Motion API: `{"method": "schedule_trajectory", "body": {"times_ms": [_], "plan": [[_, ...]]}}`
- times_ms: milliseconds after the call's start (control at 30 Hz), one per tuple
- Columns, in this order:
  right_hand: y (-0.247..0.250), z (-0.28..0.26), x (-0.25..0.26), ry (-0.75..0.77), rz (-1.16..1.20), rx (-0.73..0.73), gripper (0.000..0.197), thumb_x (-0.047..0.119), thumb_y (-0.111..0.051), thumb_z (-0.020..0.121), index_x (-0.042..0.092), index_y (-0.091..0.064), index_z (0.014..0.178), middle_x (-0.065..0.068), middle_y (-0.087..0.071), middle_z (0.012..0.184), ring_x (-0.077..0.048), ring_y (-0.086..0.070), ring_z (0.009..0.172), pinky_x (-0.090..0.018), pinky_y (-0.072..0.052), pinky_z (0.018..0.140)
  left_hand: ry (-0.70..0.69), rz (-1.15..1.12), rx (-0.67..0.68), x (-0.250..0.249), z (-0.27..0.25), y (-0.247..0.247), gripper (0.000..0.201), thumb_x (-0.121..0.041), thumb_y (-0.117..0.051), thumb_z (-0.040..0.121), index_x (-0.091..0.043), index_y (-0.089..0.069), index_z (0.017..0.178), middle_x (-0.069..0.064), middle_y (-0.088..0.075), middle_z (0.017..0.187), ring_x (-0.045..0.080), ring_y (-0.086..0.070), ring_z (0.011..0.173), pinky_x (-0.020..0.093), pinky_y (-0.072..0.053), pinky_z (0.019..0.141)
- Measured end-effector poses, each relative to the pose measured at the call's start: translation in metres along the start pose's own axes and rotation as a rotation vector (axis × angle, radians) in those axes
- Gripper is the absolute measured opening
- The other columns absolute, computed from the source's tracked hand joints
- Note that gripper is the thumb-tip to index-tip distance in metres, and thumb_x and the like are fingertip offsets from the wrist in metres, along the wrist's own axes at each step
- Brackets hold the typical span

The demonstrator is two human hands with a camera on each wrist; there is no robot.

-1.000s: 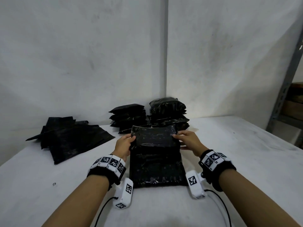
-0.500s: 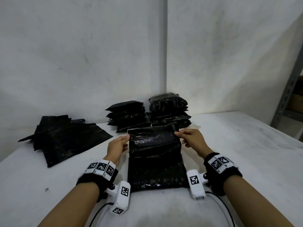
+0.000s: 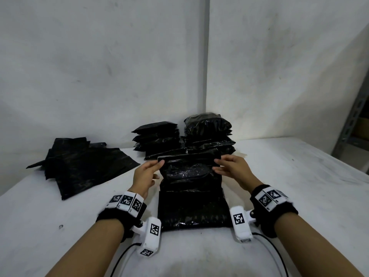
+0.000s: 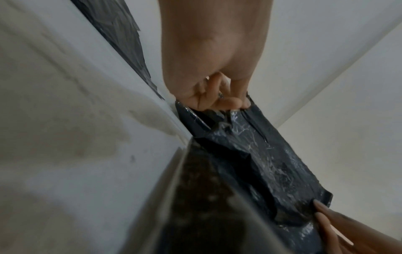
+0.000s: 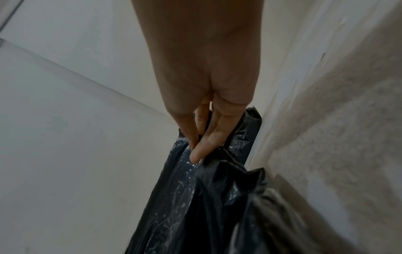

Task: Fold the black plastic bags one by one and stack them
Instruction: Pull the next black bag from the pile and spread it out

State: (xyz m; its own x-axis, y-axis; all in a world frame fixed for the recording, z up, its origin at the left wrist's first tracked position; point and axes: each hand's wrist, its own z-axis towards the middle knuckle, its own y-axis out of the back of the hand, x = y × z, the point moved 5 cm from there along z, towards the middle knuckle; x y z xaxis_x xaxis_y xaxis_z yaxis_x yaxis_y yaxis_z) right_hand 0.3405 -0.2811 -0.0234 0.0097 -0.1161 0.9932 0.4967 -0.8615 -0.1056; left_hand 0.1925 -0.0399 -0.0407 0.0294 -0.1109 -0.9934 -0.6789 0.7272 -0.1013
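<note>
From the head view, a white surface (image 3: 289, 186) meets pale walls; a grey metal rack (image 3: 351, 120) stands at the far right. Two stacks of folded bags (image 3: 183, 136) sit at the back, directly behind the hands, and a loose pile of flat bags (image 3: 79, 164) lies well apart to the left. The bag (image 3: 191, 192) being folded lies in the middle of the surface between the forearms, glossy and creased, its near half flat and its far edge raised as a flap. The left hand (image 3: 144, 176) pinches the flap's left corner, fingers clamped on the plastic; the right hand (image 3: 232, 170) pinches the right corner likewise. Both wrists carry black bands with white marker blocks (cables trail off toward the viewer).

From the left wrist, the left hand (image 4: 215, 68) has its fingers (image 4: 228, 103) curled onto the bag (image 4: 261, 154) edge, the shiny wrinkled flap running away toward the right hand's fingertips at the lower right corner.

From the right wrist, the right hand (image 5: 206, 68) grips the bag (image 5: 195, 197) corner between thumb and fingers (image 5: 202, 146), the crinkled plastic bunched below.

Compared with half a second ago, the flap's edge stands a little higher and closer to the stacks, and both hands have kept their hold
</note>
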Motion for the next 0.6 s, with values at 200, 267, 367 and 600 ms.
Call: {"method": "schedule_trajectory", "body": {"times_ms": [200, 267, 367, 600], "plan": [[0.000, -0.006, 0.017, 0.019, -0.304, 0.015, 0.015, 0.025, -0.066, 0.091, 0.013, -0.060, 0.099, -0.002, -0.058, 0.057, -0.010, -0.046, 0.039, -0.022, -0.044, 0.044, -0.026, 0.055, 0.088, -0.013, -0.005, -0.003, 0.014, -0.025, -0.060, 0.093, -0.014, -0.053, 0.098, -0.006, -0.044, 0.048, 0.008, -0.033, 0.033, 0.016, -0.022, 0.034], [-0.006, -0.011, 0.023, -0.042, -0.273, 0.111, 0.015, 0.025, -0.057, 0.097, 0.013, -0.049, 0.101, -0.010, -0.071, 0.069, -0.014, -0.056, 0.042, -0.024, -0.050, 0.046, 0.007, 0.052, 0.197, -0.021, -0.013, -0.007, 0.012, -0.026, -0.056, 0.096, -0.018, -0.047, 0.093, -0.003, -0.066, 0.061, 0.012, -0.057, 0.042, 0.015, -0.030, 0.035], [-0.011, -0.017, 0.025, -0.120, -0.198, 0.244, 0.010, 0.022, -0.047, 0.102, 0.015, -0.040, 0.104, -0.020, -0.073, 0.094, -0.027, -0.073, 0.073, -0.036, -0.060, 0.065, 0.092, 0.010, 0.362, -0.028, -0.025, -0.012, 0.019, -0.023, -0.051, 0.098, -0.020, -0.038, 0.085, 0.015, -0.072, 0.103, 0.028, -0.072, 0.089, 0.024, -0.057, 0.059], [-0.006, -0.029, 0.025, -0.186, -0.322, 0.342, 0.009, 0.022, -0.046, 0.101, 0.018, -0.046, 0.109, -0.001, -0.072, 0.111, -0.020, -0.064, 0.112, -0.043, -0.047, 0.100, 0.138, 0.042, 0.429, -0.028, -0.038, -0.008, 0.009, -0.024, -0.051, 0.097, -0.022, -0.049, 0.088, 0.010, -0.069, 0.115, 0.023, -0.061, 0.113, 0.043, -0.046, 0.101]]}}
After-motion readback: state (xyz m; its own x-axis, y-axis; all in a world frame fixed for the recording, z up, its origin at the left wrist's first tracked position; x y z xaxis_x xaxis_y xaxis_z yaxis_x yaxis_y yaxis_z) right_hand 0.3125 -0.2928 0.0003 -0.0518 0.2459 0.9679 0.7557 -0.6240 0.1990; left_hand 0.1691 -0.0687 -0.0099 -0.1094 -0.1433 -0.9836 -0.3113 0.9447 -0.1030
